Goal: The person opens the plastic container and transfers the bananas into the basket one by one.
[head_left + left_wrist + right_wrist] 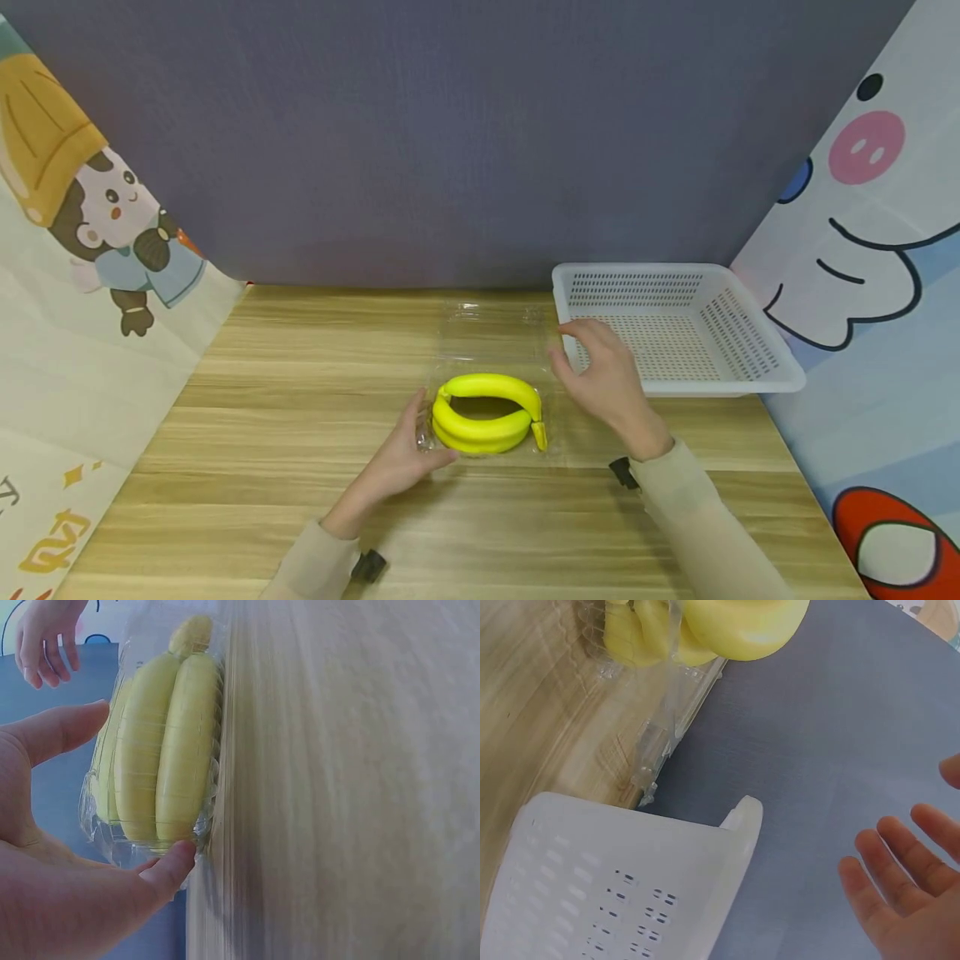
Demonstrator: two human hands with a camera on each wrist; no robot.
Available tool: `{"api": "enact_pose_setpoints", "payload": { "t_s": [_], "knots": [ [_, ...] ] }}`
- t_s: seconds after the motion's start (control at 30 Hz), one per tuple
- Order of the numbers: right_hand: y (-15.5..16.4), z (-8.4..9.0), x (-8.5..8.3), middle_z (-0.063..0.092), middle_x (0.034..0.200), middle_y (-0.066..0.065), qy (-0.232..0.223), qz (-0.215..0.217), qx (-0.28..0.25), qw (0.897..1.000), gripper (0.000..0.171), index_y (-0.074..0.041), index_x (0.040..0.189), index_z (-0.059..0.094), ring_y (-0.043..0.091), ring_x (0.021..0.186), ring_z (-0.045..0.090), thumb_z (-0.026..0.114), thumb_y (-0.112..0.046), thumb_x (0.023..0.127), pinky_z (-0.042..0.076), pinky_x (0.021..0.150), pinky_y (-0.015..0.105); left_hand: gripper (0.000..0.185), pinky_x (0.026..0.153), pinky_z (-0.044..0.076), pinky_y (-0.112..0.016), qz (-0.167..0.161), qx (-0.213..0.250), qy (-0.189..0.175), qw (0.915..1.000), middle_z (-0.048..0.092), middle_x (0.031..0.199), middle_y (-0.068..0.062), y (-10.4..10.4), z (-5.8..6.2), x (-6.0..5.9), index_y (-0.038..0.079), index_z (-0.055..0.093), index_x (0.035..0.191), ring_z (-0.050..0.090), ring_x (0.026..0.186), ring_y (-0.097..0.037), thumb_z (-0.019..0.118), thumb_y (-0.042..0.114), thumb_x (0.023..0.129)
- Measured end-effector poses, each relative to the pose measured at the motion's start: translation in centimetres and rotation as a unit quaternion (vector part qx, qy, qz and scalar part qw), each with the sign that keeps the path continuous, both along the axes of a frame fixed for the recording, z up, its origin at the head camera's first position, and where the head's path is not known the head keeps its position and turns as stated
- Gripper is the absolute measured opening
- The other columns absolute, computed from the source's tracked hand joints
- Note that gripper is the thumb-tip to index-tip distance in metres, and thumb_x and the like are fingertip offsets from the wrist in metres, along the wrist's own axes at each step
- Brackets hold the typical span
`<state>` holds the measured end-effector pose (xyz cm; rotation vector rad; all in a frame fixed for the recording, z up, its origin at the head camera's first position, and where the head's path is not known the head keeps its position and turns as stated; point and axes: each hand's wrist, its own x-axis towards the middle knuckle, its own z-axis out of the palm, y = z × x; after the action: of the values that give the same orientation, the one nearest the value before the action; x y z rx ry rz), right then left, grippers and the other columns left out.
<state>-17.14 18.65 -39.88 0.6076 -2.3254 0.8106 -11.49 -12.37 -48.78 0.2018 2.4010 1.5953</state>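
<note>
A bunch of yellow bananas (487, 412) lies in a clear plastic clamshell box (491, 329) at the middle of the wooden table, its lid lying open toward the back. My left hand (423, 433) rests against the box's left edge with relaxed fingers. In the left wrist view one fingertip (174, 866) touches the box corner beside the bananas (161, 750), and the thumb stands off it. My right hand (564, 343) hovers with spread fingers (889, 885) just right of the box, holding nothing. The bananas (735, 626) show at the top of the right wrist view.
A white perforated plastic basket (750, 383) stands at the back right of the table, close behind my right hand; its rim (739, 825) shows in the right wrist view. A grey wall backs the table, with cartoon-printed panels on both sides.
</note>
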Motion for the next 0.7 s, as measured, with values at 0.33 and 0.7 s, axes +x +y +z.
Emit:
{"api": "enact_pose_setpoints", "payload": {
  "t_s": [0.33,0.7],
  "knots": [
    [-0.22,0.19,-0.15,0.070,0.101,0.017,0.076,0.018,0.073,0.994,0.035,0.003,0.104,0.071,0.038,0.097,0.065,0.073,-0.026,0.085,0.057,0.086,0.052,0.120,0.116,0.025,-0.067,-0.003,-0.005,0.002,1.0000,0.022,0.163,-0.027,0.05,0.03,-0.03,0.003,0.004,0.162,0.030,0.145,-0.049,0.087,0.028,0.079],
    [-0.80,0.88,0.26,0.067,0.101,0.015,0.038,0.009,0.152,0.988,0.041,0.001,0.105,0.070,0.035,0.094,0.063,0.068,-0.036,0.087,0.057,0.079,0.048,0.120,0.116,0.027,-0.065,-0.001,-0.003,0.000,1.0000,0.022,0.163,-0.028,0.09,0.11,-0.04,0.003,0.003,0.162,0.033,0.143,-0.049,0.087,0.027,0.079]
  ]
}}
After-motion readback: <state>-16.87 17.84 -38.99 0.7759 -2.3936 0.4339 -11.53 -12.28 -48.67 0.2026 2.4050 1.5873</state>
